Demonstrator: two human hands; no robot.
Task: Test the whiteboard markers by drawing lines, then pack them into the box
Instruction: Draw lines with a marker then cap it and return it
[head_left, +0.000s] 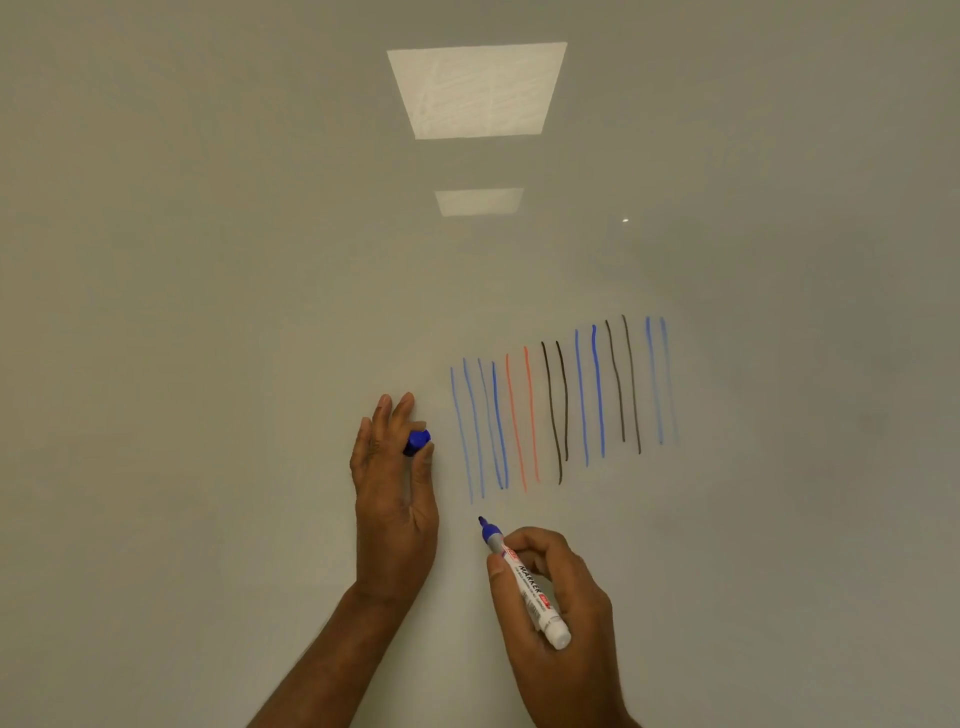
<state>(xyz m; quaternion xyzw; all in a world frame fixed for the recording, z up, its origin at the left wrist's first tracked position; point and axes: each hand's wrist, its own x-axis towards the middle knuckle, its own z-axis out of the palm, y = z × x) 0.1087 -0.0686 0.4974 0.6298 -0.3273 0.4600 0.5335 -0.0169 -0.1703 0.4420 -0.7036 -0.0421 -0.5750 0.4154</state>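
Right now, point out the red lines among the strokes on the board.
The two red lines, fifth and sixth from the left, sitting between four blue lines and a black pair; every other stroke is blue or black.

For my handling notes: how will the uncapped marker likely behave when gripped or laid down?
Probably stiff and light: the right hand holds the marker in its fingers. Its round barrel may roll. The bare tip could smear.

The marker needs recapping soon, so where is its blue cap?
In the head view, the blue cap is pinched in the left hand, just left of the drawn lines and above-left of the marker in the right hand.
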